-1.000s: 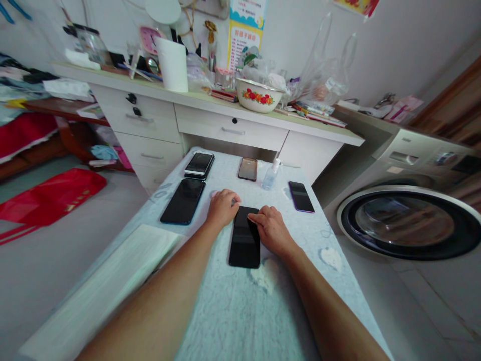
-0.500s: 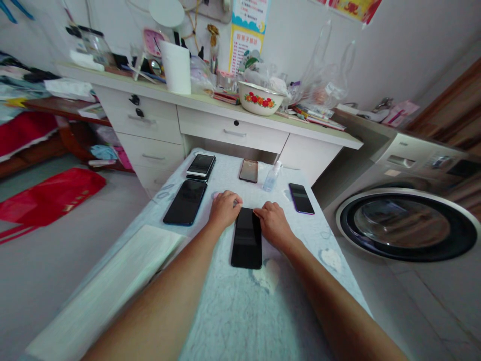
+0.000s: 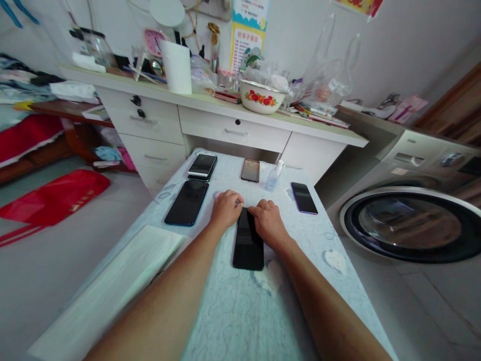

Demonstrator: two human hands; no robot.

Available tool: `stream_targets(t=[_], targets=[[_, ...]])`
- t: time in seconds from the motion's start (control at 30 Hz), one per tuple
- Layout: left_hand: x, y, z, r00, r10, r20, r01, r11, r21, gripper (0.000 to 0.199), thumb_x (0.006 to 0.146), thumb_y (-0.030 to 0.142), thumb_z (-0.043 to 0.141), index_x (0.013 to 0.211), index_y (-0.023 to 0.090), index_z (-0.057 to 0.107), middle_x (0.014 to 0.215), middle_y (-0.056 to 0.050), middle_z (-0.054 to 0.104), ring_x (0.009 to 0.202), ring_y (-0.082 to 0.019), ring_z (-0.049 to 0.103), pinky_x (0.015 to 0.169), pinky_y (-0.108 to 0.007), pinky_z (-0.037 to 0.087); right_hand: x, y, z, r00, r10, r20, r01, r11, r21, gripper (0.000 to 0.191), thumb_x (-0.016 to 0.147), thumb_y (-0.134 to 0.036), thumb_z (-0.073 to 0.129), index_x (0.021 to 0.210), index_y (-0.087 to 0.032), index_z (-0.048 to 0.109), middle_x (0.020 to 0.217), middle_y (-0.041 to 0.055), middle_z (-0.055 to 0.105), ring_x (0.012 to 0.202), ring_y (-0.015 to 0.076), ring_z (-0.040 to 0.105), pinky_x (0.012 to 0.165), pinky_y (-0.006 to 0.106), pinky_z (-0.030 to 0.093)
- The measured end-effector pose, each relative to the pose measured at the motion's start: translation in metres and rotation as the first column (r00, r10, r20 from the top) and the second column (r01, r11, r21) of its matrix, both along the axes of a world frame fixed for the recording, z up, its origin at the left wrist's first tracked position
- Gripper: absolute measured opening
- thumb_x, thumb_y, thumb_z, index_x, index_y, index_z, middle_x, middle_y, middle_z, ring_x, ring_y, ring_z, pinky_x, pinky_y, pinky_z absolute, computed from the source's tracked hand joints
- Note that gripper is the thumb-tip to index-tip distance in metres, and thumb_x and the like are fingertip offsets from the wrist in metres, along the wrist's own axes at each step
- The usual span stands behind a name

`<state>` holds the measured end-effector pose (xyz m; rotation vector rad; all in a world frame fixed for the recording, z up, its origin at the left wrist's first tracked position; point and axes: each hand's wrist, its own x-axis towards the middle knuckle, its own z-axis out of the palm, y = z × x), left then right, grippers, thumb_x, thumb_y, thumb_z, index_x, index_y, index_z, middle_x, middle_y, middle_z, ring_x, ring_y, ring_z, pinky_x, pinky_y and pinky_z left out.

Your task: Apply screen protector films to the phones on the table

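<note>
A black smartphone (image 3: 248,248) lies face up on the cloth-covered table, its top end between my two hands. My left hand (image 3: 226,209) is closed at the phone's upper left corner, fingers curled; a small greyish bit shows at the fingertips, too small to name. Across the upper right corner lies my right hand (image 3: 268,220), fingers bent and thumb at the top edge of the screen. Whatever it pinches there is hidden. To the left rests a larger dark phone (image 3: 187,203).
Behind are stacked phones (image 3: 203,165), a brownish phone or case (image 3: 250,170) and a clear spray bottle (image 3: 274,175). Another phone (image 3: 304,198) lies right. A pale flat strip (image 3: 112,291) runs along the left edge. A cluttered desk (image 3: 214,108) and a washing machine (image 3: 409,200) stand beyond.
My right hand has slid left along the phone's top edge, closer to my left hand. My left hand stays at the corner. The whole view has shifted slightly.
</note>
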<state>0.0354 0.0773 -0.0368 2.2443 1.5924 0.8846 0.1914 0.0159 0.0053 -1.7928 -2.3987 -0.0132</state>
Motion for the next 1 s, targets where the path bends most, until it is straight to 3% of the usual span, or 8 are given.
stream_targets(t=[0.67,1.0], targets=[[-0.001,0.001,-0.002,1.000,-0.004,-0.005,0.004,1.000,-0.006,0.012,0.081,0.021,0.054,0.084,0.023,0.066,0.101,-0.004,0.066,0.102,-0.022,0.059,0.098,-0.041,0.037,0.004,0.001,0.002,0.999,-0.028,-0.026,0.028,1.000,-0.001,0.034,0.097,-0.020,0.042,0.111,-0.026,0.072,0.098,0.0094,0.059,0.095,0.0227,0.046,0.082,0.033,0.030],[0.000,0.001,0.000,1.000,-0.005,0.004,0.005,1.000,-0.016,0.013,0.080,0.020,0.054,0.084,0.023,0.066,0.100,-0.005,0.066,0.103,-0.023,0.059,0.099,-0.042,0.037,-0.006,0.004,0.000,1.000,0.016,-0.012,-0.016,1.000,-0.018,0.035,0.097,-0.019,0.042,0.116,-0.030,0.069,0.103,0.0082,0.059,0.096,0.0223,0.045,0.082,0.033,0.029]])
